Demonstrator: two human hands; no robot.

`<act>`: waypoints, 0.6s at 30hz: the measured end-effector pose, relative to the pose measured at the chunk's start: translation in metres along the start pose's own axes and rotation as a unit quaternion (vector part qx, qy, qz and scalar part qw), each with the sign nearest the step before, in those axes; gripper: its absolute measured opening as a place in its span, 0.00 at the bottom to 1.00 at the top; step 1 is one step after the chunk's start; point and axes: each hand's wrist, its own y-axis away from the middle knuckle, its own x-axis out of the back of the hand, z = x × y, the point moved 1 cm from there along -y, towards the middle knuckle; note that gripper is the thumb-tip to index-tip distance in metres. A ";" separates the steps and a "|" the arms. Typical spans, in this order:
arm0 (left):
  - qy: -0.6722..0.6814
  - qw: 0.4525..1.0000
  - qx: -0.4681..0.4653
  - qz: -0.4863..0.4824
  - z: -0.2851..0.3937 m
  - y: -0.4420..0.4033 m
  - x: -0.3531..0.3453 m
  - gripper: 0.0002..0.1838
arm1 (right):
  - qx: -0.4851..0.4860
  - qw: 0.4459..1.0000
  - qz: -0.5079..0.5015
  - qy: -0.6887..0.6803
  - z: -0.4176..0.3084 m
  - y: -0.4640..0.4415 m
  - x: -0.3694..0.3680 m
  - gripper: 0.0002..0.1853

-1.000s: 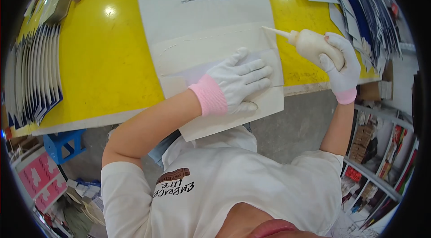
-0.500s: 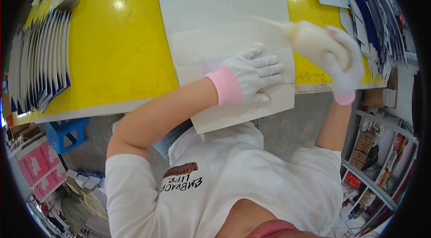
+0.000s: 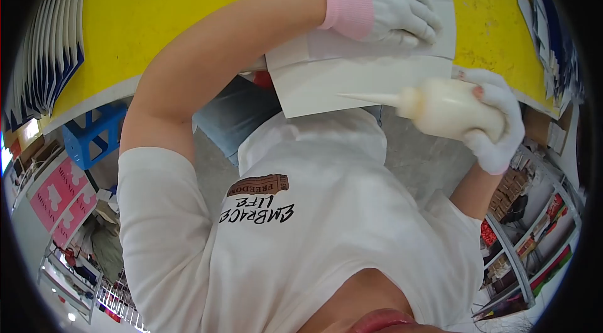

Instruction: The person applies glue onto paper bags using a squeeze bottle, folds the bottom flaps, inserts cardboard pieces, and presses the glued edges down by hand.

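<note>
A large white paper sheet [image 3: 352, 81] lies on the yellow table, its lower flap reaching over the front edge toward my shirt. On its upper part rests my left hand [image 3: 402, 9], in a white glove with a pink cuff, fingers laid over the paper and slightly bent. My right hand [image 3: 499, 119], also gloved, is wrapped round a squeeze bottle [image 3: 449, 107] of creamy white stuff. The bottle is held sideways above the sheet's lower right corner, and its long thin nozzle [image 3: 367, 98] points left over the flap.
Folded white-and-blue paper pieces [image 3: 50, 38] stand in a row at the table's left. More paper pieces [image 3: 543, 25] are stacked at the right. A blue stool [image 3: 94, 135] is below the left edge, and a metal shelf [image 3: 521, 232] stands at the lower right.
The view has tilted down toward my body. My right hand has brought the bottle lower, over the flap, nozzle now level. My left hand sits farther up the sheet, still on it.
</note>
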 end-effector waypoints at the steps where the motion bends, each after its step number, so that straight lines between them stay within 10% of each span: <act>1: 0.016 1.000 -0.002 -0.006 0.000 -0.002 0.007 0.18 | 0.022 0.999 -0.016 0.025 -0.004 -0.009 -0.012 0.33; 18: -0.051 0.998 0.016 -0.015 0.000 -0.005 -0.009 0.20 | 0.144 0.971 -0.041 0.188 -0.031 -0.036 -0.056 0.27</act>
